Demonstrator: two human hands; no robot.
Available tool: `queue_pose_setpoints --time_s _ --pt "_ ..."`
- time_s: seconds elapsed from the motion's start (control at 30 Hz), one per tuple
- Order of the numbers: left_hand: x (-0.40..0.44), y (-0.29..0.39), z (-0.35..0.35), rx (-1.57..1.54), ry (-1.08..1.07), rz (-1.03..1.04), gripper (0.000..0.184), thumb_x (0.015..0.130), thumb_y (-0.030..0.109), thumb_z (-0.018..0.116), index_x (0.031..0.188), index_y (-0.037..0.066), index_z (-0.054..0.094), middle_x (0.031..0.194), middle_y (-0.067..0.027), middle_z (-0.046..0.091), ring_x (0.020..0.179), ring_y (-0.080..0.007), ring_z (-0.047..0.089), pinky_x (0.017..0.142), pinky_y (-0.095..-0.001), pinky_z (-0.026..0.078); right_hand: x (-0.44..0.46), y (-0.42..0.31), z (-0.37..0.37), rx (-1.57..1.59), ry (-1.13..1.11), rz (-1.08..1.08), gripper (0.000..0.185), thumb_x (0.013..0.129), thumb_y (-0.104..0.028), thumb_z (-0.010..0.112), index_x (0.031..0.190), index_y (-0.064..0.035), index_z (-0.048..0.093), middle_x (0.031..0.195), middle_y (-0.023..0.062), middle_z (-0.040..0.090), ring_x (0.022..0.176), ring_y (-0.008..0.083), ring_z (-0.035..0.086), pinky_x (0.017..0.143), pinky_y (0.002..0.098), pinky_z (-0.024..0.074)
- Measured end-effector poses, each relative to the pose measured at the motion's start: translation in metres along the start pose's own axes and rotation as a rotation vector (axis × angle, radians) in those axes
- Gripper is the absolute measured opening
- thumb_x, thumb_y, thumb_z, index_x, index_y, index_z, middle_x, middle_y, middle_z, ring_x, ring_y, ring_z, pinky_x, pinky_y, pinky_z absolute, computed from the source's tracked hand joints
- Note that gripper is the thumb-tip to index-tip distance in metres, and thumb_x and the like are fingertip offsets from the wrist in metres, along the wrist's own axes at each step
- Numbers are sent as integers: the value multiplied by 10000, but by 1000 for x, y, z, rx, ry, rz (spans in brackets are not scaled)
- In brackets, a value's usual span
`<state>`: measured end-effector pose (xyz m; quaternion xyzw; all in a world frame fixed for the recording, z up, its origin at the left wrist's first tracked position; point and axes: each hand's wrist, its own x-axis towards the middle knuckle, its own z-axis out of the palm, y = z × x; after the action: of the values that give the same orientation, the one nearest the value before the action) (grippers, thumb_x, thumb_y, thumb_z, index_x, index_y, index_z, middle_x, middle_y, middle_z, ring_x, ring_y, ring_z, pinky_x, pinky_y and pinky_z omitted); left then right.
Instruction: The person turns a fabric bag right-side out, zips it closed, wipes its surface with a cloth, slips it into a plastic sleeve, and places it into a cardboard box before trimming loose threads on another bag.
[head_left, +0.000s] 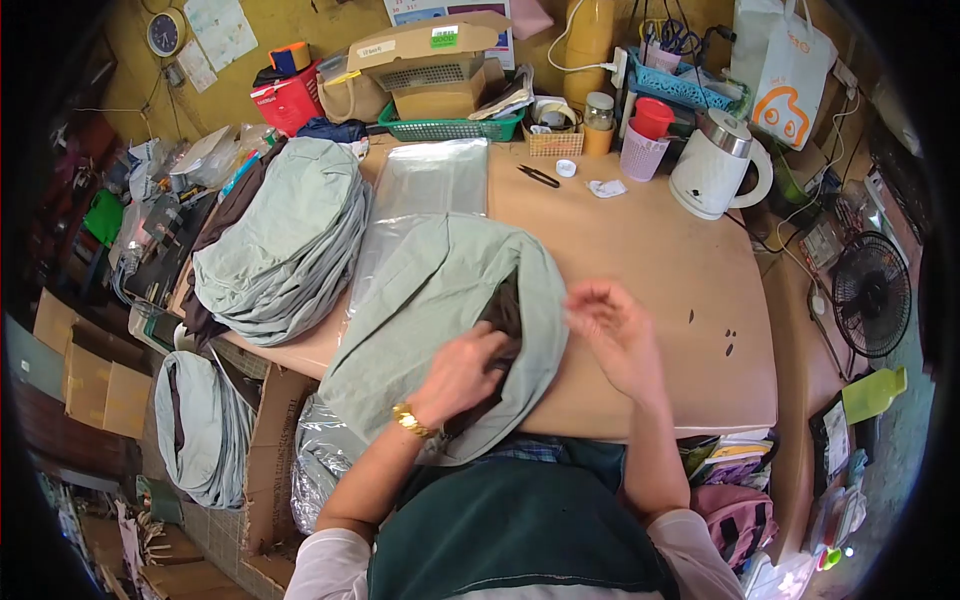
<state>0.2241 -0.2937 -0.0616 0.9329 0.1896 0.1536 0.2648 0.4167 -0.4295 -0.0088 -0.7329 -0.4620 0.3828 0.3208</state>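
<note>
A pale green cloth piece [415,290] lies over the near edge of the table, with a dark brown lining [503,305] showing in its opening. My left hand [468,368], a gold watch on its wrist, reaches into that opening with bent fingers on the dark lining; what the fingertips hold is hidden. At the right rim of the cloth is my right hand [610,330], raised with its fingers curved and slightly blurred. Whether its fingertips touch the rim is unclear. Clear plastic sheets [430,180] lie partly under the cloth.
A stack of similar cloth pieces [285,240] sits at the left of the table [690,270]. Small black snips [538,176], a white kettle [712,165] and a pink cup [640,152] stand or lie toward the back. A black fan [871,294] is at the far right.
</note>
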Motion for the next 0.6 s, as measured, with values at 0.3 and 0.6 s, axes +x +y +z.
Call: queue_pose_setpoints --time_s 0.3,0.6 --pt "-1 -36 -81 -223 505 -113 261 700 3 672 959 8 634 902 -157 594 860 -347 604 782 -404 499 31 43 54 -116 314 -411 847 820 -205 748 1459 -20 223 1483 264 290 1313 411 395 1080 439 367" --pt "-7 -2 -43 -772 -195 -479 515 813 388 746 1066 1 518 987 -196 597 891 -374 612 730 -424 503 2 96 107 208 401 -390 414 681 -105 825 1015 -54 586 1064 109 595 936 239 616 786 328 490"
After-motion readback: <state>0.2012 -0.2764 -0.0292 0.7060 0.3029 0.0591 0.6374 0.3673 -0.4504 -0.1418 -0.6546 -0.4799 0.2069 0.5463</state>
